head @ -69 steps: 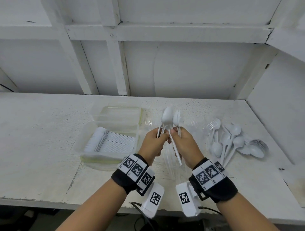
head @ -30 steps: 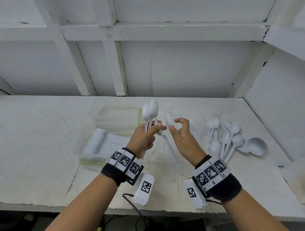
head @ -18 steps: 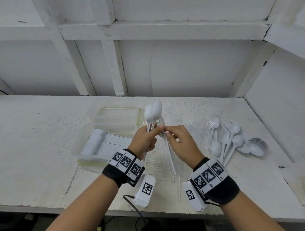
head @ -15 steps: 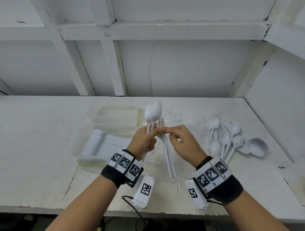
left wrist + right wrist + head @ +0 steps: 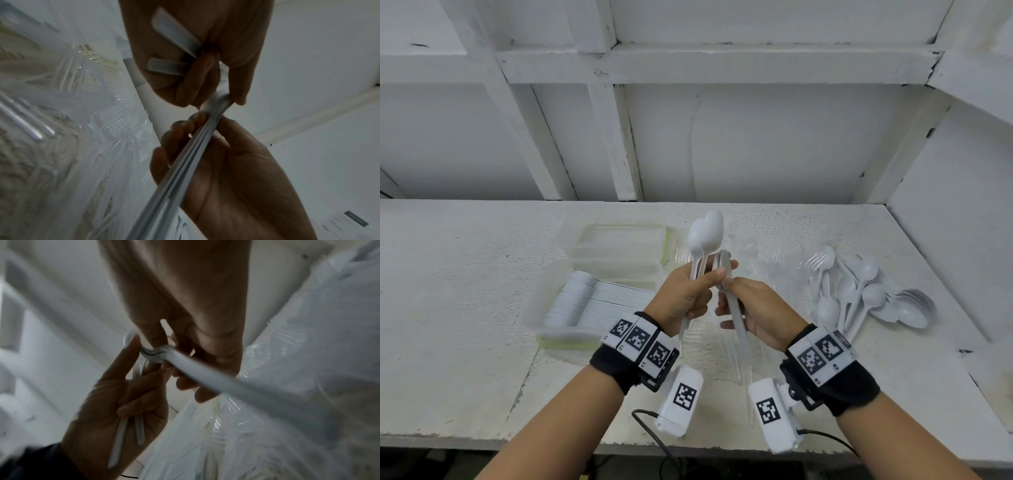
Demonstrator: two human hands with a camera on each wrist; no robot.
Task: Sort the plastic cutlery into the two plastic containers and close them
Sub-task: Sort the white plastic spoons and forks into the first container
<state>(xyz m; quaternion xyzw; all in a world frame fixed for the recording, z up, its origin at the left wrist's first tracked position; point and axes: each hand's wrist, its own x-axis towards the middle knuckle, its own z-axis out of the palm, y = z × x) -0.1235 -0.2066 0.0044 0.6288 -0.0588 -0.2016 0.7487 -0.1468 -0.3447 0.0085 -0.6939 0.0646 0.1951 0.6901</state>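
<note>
My left hand point(image 5: 688, 294) grips two white spoons point(image 5: 705, 233) upright, bowls up; their handles point(image 5: 164, 66) cross its palm. My right hand point(image 5: 756, 308) is curled round a nested stack of white cutlery point(image 5: 736, 318), handles pointing down toward me. The left thumb and forefinger touch the stack's top end point(image 5: 722, 267); the left wrist view shows the stack point(image 5: 185, 162) in the right palm. An open container point(image 5: 541, 308) at left holds a neat row of white cutlery. Clear forks point(image 5: 127, 123) lie under my hands in clear plastic.
A loose pile of white spoons and forks point(image 5: 859, 291) lies on the white bench point(image 5: 448, 274) at the right. The left container's lid point(image 5: 619, 236) lies open behind it. A wall rises behind and to the right. Cables hang off the front edge.
The right hand shifted from pinching the stack's top to wrapping round its handles. The hands closed together, and the left fingertips now touch the stack's top.
</note>
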